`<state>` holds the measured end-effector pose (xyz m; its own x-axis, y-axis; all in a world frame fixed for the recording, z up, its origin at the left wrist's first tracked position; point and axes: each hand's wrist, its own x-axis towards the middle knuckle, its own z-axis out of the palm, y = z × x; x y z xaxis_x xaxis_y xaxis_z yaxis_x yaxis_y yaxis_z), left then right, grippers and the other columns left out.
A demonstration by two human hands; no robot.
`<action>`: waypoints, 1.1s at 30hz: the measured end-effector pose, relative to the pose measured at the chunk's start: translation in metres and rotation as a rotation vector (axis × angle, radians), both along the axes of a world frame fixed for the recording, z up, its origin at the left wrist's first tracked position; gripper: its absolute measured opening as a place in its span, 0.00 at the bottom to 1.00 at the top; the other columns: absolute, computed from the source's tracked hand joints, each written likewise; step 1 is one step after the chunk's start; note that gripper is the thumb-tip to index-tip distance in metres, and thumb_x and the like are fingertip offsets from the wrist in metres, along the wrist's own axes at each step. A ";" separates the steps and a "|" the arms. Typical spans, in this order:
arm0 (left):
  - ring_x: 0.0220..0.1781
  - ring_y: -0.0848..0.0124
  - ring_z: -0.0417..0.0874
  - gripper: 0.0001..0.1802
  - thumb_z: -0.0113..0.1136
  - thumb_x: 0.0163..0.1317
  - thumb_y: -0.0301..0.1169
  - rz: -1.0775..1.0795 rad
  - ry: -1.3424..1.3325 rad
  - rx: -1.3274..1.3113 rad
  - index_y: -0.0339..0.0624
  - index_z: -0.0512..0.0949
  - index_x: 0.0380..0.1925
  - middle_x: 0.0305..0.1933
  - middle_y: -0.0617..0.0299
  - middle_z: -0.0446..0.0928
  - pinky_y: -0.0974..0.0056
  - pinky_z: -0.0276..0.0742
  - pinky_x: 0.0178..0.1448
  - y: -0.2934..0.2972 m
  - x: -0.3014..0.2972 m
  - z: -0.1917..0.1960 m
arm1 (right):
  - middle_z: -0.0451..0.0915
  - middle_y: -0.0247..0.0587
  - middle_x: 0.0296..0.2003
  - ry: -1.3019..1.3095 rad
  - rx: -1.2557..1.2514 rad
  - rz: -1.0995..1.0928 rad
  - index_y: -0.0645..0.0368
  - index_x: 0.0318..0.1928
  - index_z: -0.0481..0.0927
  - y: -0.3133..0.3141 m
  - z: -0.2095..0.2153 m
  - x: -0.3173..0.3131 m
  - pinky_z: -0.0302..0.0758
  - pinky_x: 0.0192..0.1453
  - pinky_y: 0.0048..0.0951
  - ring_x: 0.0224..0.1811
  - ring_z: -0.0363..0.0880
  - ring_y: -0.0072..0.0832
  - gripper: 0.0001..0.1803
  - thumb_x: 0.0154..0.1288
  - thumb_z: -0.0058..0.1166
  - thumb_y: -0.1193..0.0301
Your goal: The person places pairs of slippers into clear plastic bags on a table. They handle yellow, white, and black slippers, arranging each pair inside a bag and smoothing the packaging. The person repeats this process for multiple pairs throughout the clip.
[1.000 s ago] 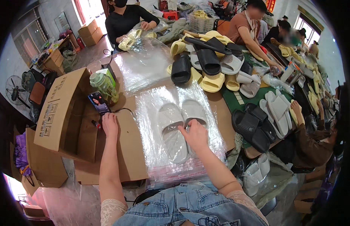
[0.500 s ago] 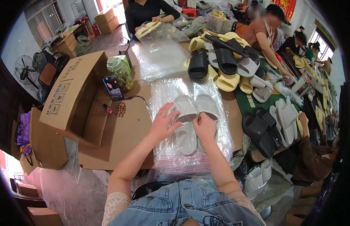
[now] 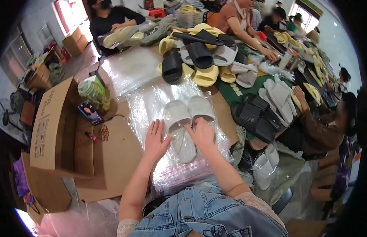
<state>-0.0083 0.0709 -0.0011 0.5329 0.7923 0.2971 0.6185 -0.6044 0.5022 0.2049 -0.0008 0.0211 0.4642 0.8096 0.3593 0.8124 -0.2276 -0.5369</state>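
Note:
A pair of light grey slippers lies side by side inside a clear plastic bag [image 3: 146,114], on a stack of similar bags. The left slipper [image 3: 177,110] and the right slipper [image 3: 201,106] have their toes pointing away from me. Beside the left slipper, my left hand [image 3: 155,141] lies flat on the plastic with its fingers stretched out. My right hand [image 3: 203,135] rests over the heel part of the right slipper, thumb apart from the bent fingers. Those fingertips touch near the strap's edge, and the hand hides much of that slipper's heel.
An open cardboard box [image 3: 53,126] stands at left, near a phone [image 3: 90,112], a green-lidded bottle [image 3: 90,90] and a small heap of nuts [image 3: 104,133]. Black, yellow and grey slippers [image 3: 207,74] pile up beyond the bags. Black slippers [image 3: 256,116] lie at right. Several people work around the table.
My view has swung to the right. My left hand has come down flat beside the left slipper. My right hand has opened from a pinch between the slippers.

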 end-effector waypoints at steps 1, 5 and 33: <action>0.80 0.43 0.59 0.43 0.60 0.67 0.52 -0.009 0.007 0.006 0.38 0.63 0.75 0.78 0.39 0.62 0.46 0.54 0.82 0.000 0.001 0.000 | 0.84 0.54 0.37 0.004 -0.055 0.001 0.59 0.40 0.77 0.004 -0.001 -0.001 0.79 0.43 0.54 0.37 0.85 0.56 0.17 0.68 0.60 0.58; 0.80 0.41 0.59 0.46 0.61 0.65 0.56 -0.004 0.041 -0.015 0.35 0.64 0.74 0.78 0.37 0.61 0.46 0.54 0.82 -0.001 0.002 0.006 | 0.83 0.52 0.35 0.002 -0.105 -0.021 0.60 0.38 0.76 0.015 -0.007 -0.002 0.79 0.41 0.51 0.37 0.85 0.52 0.18 0.67 0.60 0.57; 0.83 0.41 0.48 0.36 0.55 0.73 0.34 0.675 -0.517 0.123 0.36 0.56 0.77 0.82 0.35 0.47 0.43 0.45 0.83 0.006 -0.041 0.013 | 0.77 0.42 0.26 0.085 0.081 0.023 0.57 0.38 0.73 0.008 -0.020 0.005 0.75 0.34 0.49 0.27 0.79 0.46 0.16 0.64 0.64 0.60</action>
<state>-0.0492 0.0768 0.0115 -0.2673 0.8371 0.4772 0.5765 -0.2579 0.7753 0.2095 0.0074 0.0011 0.4776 0.7903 0.3839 0.7674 -0.1625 -0.6202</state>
